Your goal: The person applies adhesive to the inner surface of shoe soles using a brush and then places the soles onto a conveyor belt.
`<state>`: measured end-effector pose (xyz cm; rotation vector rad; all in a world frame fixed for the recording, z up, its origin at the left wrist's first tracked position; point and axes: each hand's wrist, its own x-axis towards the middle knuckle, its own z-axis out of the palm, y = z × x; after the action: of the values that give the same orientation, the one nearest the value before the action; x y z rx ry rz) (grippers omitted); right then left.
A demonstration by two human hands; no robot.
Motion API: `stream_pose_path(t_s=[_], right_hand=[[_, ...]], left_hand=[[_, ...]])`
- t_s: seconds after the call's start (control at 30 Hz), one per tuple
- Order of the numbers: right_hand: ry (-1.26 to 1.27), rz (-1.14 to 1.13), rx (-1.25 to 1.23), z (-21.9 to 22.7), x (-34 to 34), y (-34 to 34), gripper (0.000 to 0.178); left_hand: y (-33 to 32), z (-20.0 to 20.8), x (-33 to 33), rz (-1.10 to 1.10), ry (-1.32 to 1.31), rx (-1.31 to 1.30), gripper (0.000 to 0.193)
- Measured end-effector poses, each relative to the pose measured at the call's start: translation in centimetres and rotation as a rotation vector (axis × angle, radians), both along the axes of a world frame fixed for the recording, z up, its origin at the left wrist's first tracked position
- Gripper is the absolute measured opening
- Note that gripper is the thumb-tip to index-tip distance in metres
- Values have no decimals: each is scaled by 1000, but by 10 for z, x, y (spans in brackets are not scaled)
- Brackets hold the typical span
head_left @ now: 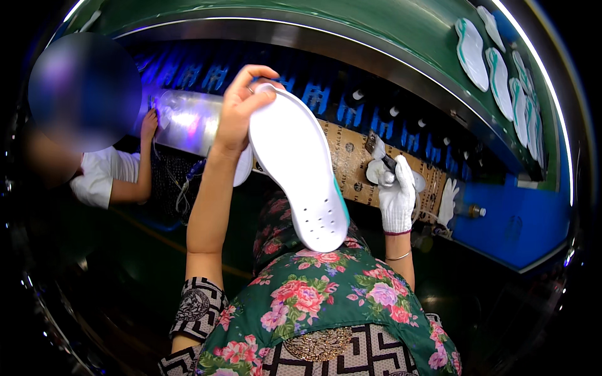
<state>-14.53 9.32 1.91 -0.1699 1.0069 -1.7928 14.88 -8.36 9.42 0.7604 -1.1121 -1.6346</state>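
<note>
My bare left hand [241, 106] pinches the heel-less, wide end of a white shoe sole [295, 163], holding it up in front of my lap. The sole hangs tilted, with small holes in its lower end and a teal strip along its right edge. My right hand [396, 194], in a white glove, is closed around a small tool [389, 164] with a dark part and a greyish tip; its exact kind is unclear. This hand is over a bench covered in brown printed cardboard [351, 163]. Behind my left wrist, another white piece [243, 169] shows in part.
Several white-and-teal soles [471, 55] lie on the green conveyor [389, 25] beyond the metal rail. Under it runs a row of blue fixtures [315, 97]. A spare white glove [447, 202] and a capped bottle [475, 211] are at right. A co-worker's arm [145, 156] is at left.
</note>
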Motion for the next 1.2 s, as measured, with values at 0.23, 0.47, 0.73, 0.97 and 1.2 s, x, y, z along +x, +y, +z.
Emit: stream_pose_path(t_s=[0.23, 0.47, 0.73, 0.97, 1.2], right_hand=[[300, 307, -200, 95, 39, -13, 18], [647, 377, -129, 95, 43, -22, 21], [1025, 239, -225, 99, 49, -38, 19], [1506, 160, -485, 101, 42, -61, 26], [1764, 168, -550, 88, 55, -53, 34]], left_hand=[[58, -78, -59, -183, 316, 656, 51], [128, -82, -77, -613, 634, 820, 113], [105, -52, -82, -454, 1020, 813, 108], [111, -45, -92, -243, 500, 630, 105], [114, -54, -86, -393, 173, 395, 99]])
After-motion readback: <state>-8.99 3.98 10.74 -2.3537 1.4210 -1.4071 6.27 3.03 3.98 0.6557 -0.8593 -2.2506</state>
